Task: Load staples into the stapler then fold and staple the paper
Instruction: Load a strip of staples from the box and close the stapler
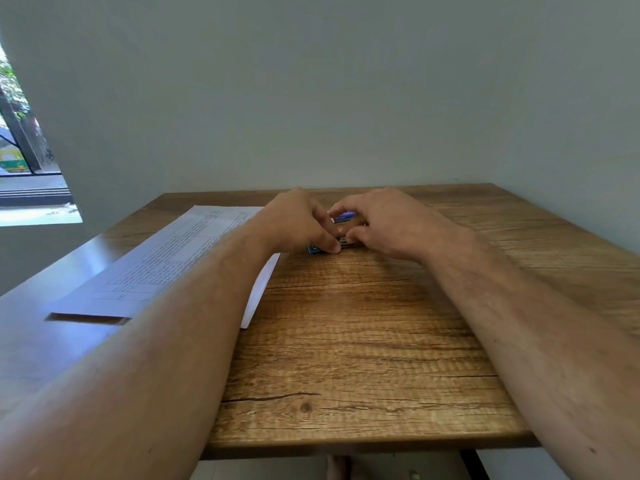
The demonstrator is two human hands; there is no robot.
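Note:
A small blue stapler [316, 249] lies on the wooden table [363, 341], mostly hidden under my hands. My left hand [298, 223] curls over it and pinches its near end with thumb and fingertips. My right hand [377, 220] has its fingers bent around the metal part [344, 241] of the stapler. Just behind, between my fingers, a small blue and white staple box [343, 216] peeks out. A printed sheet of paper [166, 261] lies flat on the left, partly under my left forearm.
The table stands against a pale wall [311, 98] at the back. A window opening [20, 150] is at the far left. The near table edge [346, 445] runs across the bottom, with wood showing in front of my hands.

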